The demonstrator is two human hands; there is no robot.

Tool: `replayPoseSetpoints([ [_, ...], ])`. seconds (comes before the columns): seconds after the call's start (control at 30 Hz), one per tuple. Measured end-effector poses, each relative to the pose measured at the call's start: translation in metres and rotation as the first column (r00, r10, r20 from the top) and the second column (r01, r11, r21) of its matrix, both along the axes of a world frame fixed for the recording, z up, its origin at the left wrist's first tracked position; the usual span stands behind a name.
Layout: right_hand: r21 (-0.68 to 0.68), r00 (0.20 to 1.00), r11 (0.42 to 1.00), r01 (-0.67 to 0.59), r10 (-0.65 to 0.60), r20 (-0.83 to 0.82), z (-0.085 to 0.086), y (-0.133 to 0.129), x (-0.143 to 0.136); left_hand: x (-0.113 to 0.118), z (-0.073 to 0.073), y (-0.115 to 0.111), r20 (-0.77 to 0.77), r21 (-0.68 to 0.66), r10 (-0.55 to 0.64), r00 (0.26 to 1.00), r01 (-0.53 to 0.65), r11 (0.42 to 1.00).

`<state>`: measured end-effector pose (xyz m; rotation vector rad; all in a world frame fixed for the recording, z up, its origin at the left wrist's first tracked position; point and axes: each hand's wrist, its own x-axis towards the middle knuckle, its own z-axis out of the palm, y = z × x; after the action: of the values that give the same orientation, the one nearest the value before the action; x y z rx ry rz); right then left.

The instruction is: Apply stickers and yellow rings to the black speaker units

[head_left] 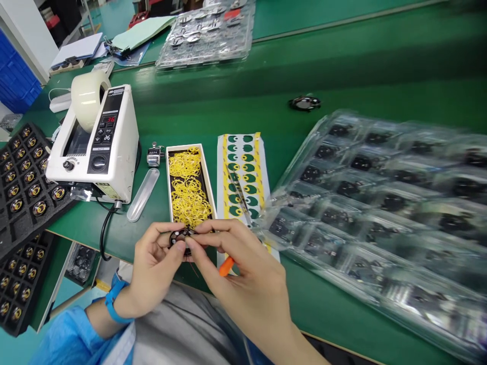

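A small round black part [180, 236] with thin wires is held between both hands, just in front of an open box [213, 205] of yellow rings [190, 190]. My left hand [158, 271], with a blue band at the wrist, pinches its left side between thumb and fingers. The fingertips of my right hand [243, 266] close on its right side. An orange-handled tool [227, 266] lies within my right hand, its far end hidden. Beyond the hands is a white and yellow sticker sheet [266, 175] with tweezers [238, 187] over it.
At the left stand a white tape dispenser [125, 137] and black foam trays [11, 218] of round parts. A large clear tray [300, 147] fills the right side. A counter [153, 156] and another clear tray [163, 61] sit farther back, with a loose round part [305, 103] at upper right.
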<state>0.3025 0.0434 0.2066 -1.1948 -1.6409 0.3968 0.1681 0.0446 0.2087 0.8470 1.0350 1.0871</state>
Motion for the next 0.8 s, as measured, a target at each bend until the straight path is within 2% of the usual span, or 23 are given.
replayPoseSetpoints([
  [0.33, 0.162, 0.992, 0.982, 0.092, -0.104, 0.070, -0.004, -0.005, -0.006, 0.003, -0.003, -0.001, -0.003, 0.035, 0.032, 0.999, -0.032, 0.999],
  [0.53, 0.021, 0.996, 0.997, 0.079, -0.080, 0.035, -0.005, -0.002, -0.005, 0.004, -0.001, 0.002, -0.002, 0.054, 0.048, 0.999, -0.048, 0.997],
  [0.67, -0.055, 0.999, 0.998, -0.037, 0.038, 0.027, 0.001, -0.001, 0.000, 0.002, -0.001, -0.005, -0.137, 0.128, 0.100, 0.985, -0.082, 0.988],
  [0.8, -0.009, 0.997, 0.997, -0.075, 0.074, -0.036, 0.006, -0.001, -0.005, -0.012, -0.005, -0.012, -0.347, 0.301, 0.212, 0.914, -0.105, 0.948],
])
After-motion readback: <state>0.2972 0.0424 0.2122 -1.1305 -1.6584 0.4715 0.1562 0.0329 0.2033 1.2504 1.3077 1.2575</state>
